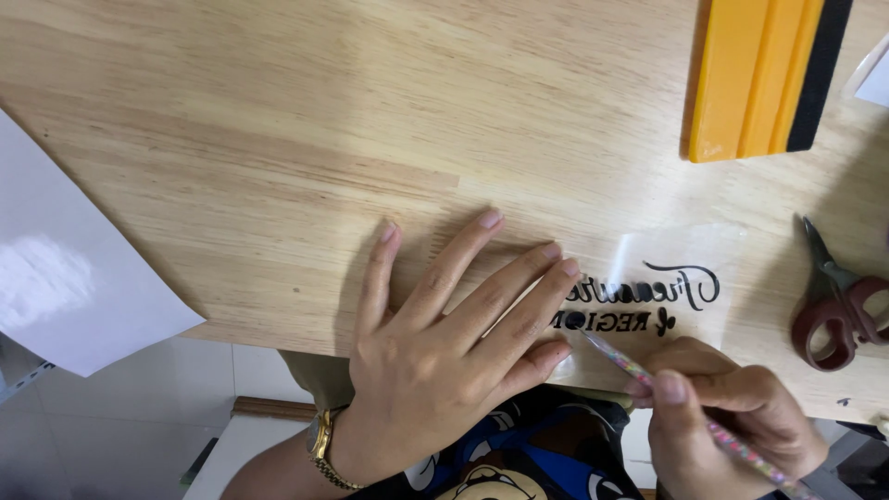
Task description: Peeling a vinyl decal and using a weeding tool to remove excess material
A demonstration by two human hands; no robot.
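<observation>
The left hand [444,356] lies flat with fingers spread on the pale wooden tabletop [278,139], its fingertips pressing the near end of a clear film sheet carrying black cut lettering [648,296]; the fingers cover the first part of that lettering, so only the far end shows. The right hand [732,407], partly cut off by the lower edge, pinches a thin stick-like tool with a multicoloured speckled shaft [639,370] between thumb and fingers, its point touching the lettering just beside the left index fingertip; the tool's rear end runs out of view. The film sits near the table's front edge, between the two hands. A gold-coloured wristwatch [324,454] circles the left wrist. At upper right a yellow plastic squeegee with a black edge [755,79] lies cropped by the top of the frame. Dark red-handled scissors [838,310] rest at the right edge, partly cut off. A white paper sheet [65,268] overhangs the table's left side.
</observation>
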